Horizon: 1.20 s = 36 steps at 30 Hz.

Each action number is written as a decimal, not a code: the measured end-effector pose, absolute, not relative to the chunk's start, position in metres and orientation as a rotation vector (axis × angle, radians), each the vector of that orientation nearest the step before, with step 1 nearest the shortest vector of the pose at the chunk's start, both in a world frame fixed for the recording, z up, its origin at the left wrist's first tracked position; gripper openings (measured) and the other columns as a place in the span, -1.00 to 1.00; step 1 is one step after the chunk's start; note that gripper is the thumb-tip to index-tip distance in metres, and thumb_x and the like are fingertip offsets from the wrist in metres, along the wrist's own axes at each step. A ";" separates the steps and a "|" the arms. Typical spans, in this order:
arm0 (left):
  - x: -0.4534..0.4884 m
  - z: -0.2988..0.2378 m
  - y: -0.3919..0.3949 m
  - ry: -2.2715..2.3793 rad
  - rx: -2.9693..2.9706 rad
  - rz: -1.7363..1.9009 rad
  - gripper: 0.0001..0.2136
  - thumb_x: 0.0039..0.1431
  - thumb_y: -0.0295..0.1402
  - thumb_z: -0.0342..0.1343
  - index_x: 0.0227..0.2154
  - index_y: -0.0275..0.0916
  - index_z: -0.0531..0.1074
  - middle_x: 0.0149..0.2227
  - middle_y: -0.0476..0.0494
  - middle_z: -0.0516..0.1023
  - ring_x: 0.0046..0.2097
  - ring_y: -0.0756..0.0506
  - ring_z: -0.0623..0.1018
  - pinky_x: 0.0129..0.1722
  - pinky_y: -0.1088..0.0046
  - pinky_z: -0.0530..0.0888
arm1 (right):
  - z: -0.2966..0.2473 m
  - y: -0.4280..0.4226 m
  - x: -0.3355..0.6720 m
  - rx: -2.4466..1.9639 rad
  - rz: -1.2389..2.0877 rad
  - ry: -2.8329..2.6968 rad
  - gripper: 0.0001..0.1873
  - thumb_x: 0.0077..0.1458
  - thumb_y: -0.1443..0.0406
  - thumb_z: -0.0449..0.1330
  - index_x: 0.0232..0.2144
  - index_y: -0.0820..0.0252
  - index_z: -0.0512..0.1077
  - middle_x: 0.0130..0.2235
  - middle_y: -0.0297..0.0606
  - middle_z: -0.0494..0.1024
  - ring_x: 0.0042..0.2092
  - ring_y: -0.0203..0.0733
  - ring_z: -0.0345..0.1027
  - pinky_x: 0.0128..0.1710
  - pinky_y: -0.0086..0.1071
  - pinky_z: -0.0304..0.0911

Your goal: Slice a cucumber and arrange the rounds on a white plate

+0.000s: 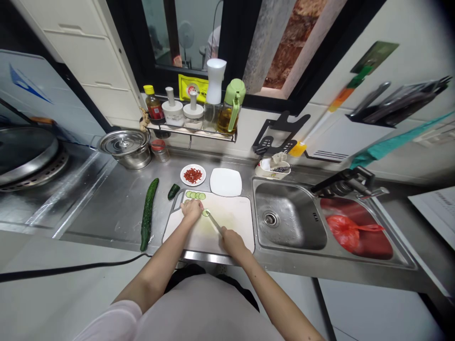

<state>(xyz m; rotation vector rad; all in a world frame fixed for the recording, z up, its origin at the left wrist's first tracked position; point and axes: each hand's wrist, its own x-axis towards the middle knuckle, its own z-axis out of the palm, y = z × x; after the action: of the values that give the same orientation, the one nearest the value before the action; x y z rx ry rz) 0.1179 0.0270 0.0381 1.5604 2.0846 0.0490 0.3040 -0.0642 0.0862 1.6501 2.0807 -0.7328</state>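
Note:
My right hand (pixel 232 242) is closed round the handle of a knife (pixel 215 222), whose blade points up and left over the white cutting board (pixel 234 210). By the knife's tip lies a pale green cucumber slice (pixel 205 213). My left hand (pixel 192 210) is just left of that slice, low over the board, with fingers bent together; whatever they hold is hidden. Beyond it, several cucumber slices (pixel 195 195) form a row along the board's far left edge, partly covered by the hand. A short cucumber end (pixel 174 191) rests left of the board, and a whole cucumber (pixel 149 213) lies farther left.
Behind the board stand a plate of chopped red pieces (pixel 193 175) and a white plate (pixel 225 182). A double sink (pixel 289 215) is on the right, with a red bag (pixel 346 232) in its far basin. Left are a lidded pot (pixel 130 149) and a wok (pixel 26 154).

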 end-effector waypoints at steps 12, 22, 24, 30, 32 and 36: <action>0.120 0.036 0.029 2.098 1.566 0.056 -0.88 0.00 -0.38 0.10 -0.46 -0.08 0.55 -0.13 -0.14 0.57 0.04 -0.27 0.39 -0.01 0.14 0.15 | 0.087 -0.059 0.296 1.646 -0.717 2.086 -0.67 0.15 0.51 -0.10 -0.07 0.26 0.29 -0.18 -0.04 0.54 -0.14 -0.09 0.47 -0.29 -0.37 0.19; 0.121 0.038 0.029 2.105 1.586 0.049 -0.88 0.00 -0.39 0.11 -0.48 -0.08 0.55 -0.15 -0.13 0.57 0.03 -0.25 0.40 0.01 0.12 0.14 | 0.083 -0.059 0.296 1.643 -0.697 2.122 -0.66 0.15 0.52 -0.09 -0.05 0.27 0.28 -0.17 -0.03 0.54 -0.11 -0.12 0.45 -0.23 -0.37 0.23; 0.120 0.036 0.030 2.107 1.587 0.057 -0.89 0.01 -0.38 0.11 -0.48 -0.08 0.55 -0.15 -0.13 0.58 0.03 -0.26 0.40 0.01 0.12 0.14 | 0.082 -0.058 0.296 1.641 -0.696 2.125 -0.65 0.14 0.52 -0.09 -0.04 0.28 0.28 -0.17 -0.02 0.54 -0.11 -0.12 0.45 -0.22 -0.36 0.24; 0.117 0.033 0.028 2.119 1.565 0.081 -0.90 0.01 -0.34 0.13 -0.47 -0.05 0.55 -0.13 -0.11 0.57 0.04 -0.27 0.39 0.00 0.12 0.17 | 0.079 -0.058 0.296 1.636 -0.710 2.153 -0.65 0.14 0.53 -0.08 -0.05 0.29 0.28 -0.18 0.01 0.53 -0.11 -0.09 0.45 -0.22 -0.34 0.25; 0.117 0.033 0.027 2.129 1.575 0.085 -0.89 0.02 -0.32 0.12 -0.47 -0.05 0.56 -0.11 -0.11 0.56 0.05 -0.28 0.39 -0.01 0.12 0.17 | 0.078 -0.058 0.297 1.634 -0.716 2.162 -0.65 0.13 0.53 -0.08 -0.05 0.29 0.28 -0.18 0.02 0.53 -0.11 -0.08 0.45 -0.21 -0.34 0.25; 0.118 0.032 0.025 2.128 1.601 0.083 -0.88 0.03 -0.31 0.11 -0.45 -0.06 0.56 -0.09 -0.13 0.54 0.06 -0.28 0.37 0.00 0.13 0.17 | 0.074 -0.058 0.296 1.642 -0.711 2.171 -0.66 0.13 0.53 -0.07 -0.06 0.28 0.28 -0.17 0.01 0.53 -0.10 -0.09 0.45 -0.21 -0.34 0.26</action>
<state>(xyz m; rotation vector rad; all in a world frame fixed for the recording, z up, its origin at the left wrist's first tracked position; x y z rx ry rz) 0.1182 0.0253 0.0319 1.6008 2.1279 0.0835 0.2962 -0.0577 0.0743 1.6419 2.1707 -0.7108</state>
